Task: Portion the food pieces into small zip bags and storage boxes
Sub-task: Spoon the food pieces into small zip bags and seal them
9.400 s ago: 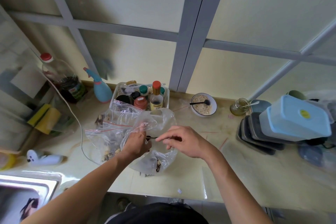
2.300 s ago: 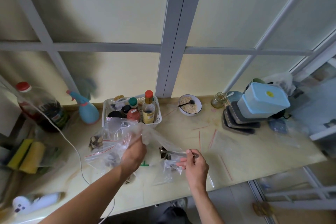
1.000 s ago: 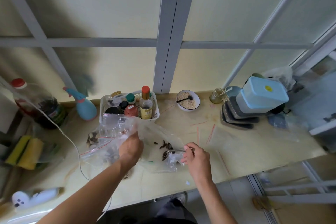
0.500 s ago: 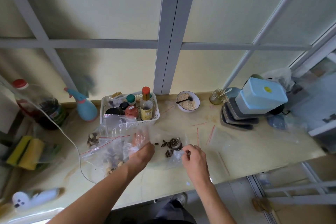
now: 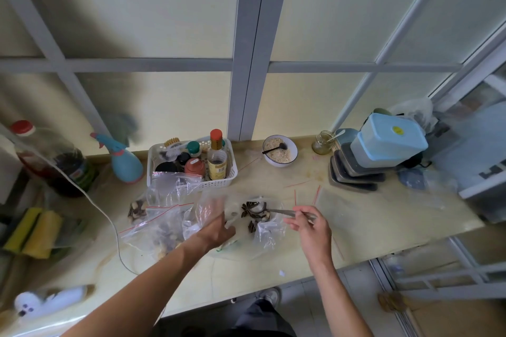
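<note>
Fingers of our right hand (image 5: 312, 227) pinch the handle of a spoon (image 5: 276, 210), thumb and forefinger closed on the metal. The bowl of the spoon lies just beyond those fingertips, to their left, loaded with dark seeds (image 5: 250, 210). It sits inside the mouth of a clear bag (image 5: 262, 235) that lies crumpled on the counter (image 5: 383, 221).

Our left hand (image 5: 216, 230) is at that bag's left edge. Its fingers are blurred, so we cannot tell whether they grip the plastic or only rest on it. A few more seeds lie loose in the bag between the two hands.

Left of the left fingers lie more zip bags (image 5: 158, 224) with red seal strips, one holding mixed pale and dark pieces. A white cable (image 5: 109, 224) runs across the counter beside them.

Beyond the fingers, near the wall, stands a white basket (image 5: 231, 172) of bottles and jars. Right of it is a bowl (image 5: 280, 150) of tan crumbs with a dark spoon in it, then a small glass jar (image 5: 323, 142). Flat empty bags with red strips lie just past our right fingers.

Well to the right of the right hand, grey boxes (image 5: 353, 175) are stacked, with a blue-lidded box (image 5: 391, 139) on top. Far left stand a blue spray bottle (image 5: 123, 161), a big red-capped bottle (image 5: 52, 161) and yellow sponges (image 5: 32, 232).
</note>
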Demonstrator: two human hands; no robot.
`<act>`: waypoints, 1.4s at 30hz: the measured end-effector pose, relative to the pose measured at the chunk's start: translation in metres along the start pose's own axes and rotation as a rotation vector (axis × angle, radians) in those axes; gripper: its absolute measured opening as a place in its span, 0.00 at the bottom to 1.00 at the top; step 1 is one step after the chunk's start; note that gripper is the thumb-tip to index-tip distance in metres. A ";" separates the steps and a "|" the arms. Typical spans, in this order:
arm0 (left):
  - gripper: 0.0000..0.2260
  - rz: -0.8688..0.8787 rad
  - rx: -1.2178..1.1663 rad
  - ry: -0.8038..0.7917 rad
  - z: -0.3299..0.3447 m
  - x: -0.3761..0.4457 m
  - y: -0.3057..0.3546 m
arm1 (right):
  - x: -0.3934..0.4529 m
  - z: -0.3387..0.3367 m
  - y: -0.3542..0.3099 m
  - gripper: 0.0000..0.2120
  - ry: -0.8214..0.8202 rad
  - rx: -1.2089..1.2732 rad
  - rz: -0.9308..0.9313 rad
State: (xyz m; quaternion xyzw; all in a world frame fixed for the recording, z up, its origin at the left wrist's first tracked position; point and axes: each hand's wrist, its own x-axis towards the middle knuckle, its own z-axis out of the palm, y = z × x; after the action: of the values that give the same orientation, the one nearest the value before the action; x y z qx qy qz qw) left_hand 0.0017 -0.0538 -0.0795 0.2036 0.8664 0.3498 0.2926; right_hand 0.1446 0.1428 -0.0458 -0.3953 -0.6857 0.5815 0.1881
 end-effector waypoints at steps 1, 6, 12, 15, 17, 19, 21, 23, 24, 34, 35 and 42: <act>0.39 0.025 0.025 -0.022 0.000 0.001 0.000 | 0.002 -0.003 -0.005 0.07 0.013 0.007 -0.007; 0.44 0.136 0.106 -0.020 0.002 0.004 -0.004 | 0.006 -0.019 -0.039 0.06 -0.023 0.005 -0.053; 0.44 0.195 0.173 -0.019 0.005 0.005 -0.009 | 0.000 -0.009 -0.060 0.05 -0.189 -0.079 -0.059; 0.35 0.218 0.185 0.027 0.005 0.006 -0.011 | -0.014 0.006 -0.066 0.06 -0.285 -0.151 -0.094; 0.31 0.192 0.150 0.026 0.005 0.008 -0.013 | -0.023 0.015 -0.069 0.07 -0.393 -0.253 -0.149; 0.26 0.164 0.118 -0.008 0.005 0.007 -0.016 | -0.028 0.017 -0.071 0.10 -0.516 -0.343 -0.229; 0.24 0.147 0.064 -0.002 0.005 0.008 -0.023 | -0.030 0.016 -0.073 0.13 -0.658 -0.478 -0.347; 0.25 0.112 0.006 0.024 0.004 0.009 -0.027 | -0.031 0.013 -0.075 0.17 -0.768 -0.652 -0.471; 0.25 0.096 -0.011 0.034 0.004 0.009 -0.027 | -0.032 0.012 -0.076 0.18 -0.797 -0.694 -0.506; 0.34 0.134 -0.097 0.051 0.003 0.008 -0.024 | -0.030 0.003 -0.078 0.19 -0.813 -0.681 -0.533; 0.32 0.147 -0.073 0.052 0.005 0.009 -0.026 | -0.031 0.001 -0.078 0.19 -0.791 -0.674 -0.540; 0.19 0.183 0.036 0.068 0.006 0.008 -0.032 | -0.036 -0.025 -0.092 0.15 -0.486 -0.406 -0.664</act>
State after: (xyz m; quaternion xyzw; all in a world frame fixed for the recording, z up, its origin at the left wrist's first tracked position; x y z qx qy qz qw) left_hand -0.0053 -0.0680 -0.1092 0.2753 0.8597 0.3659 0.2262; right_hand 0.1550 0.1301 0.0549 -0.0351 -0.8995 0.4194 0.1170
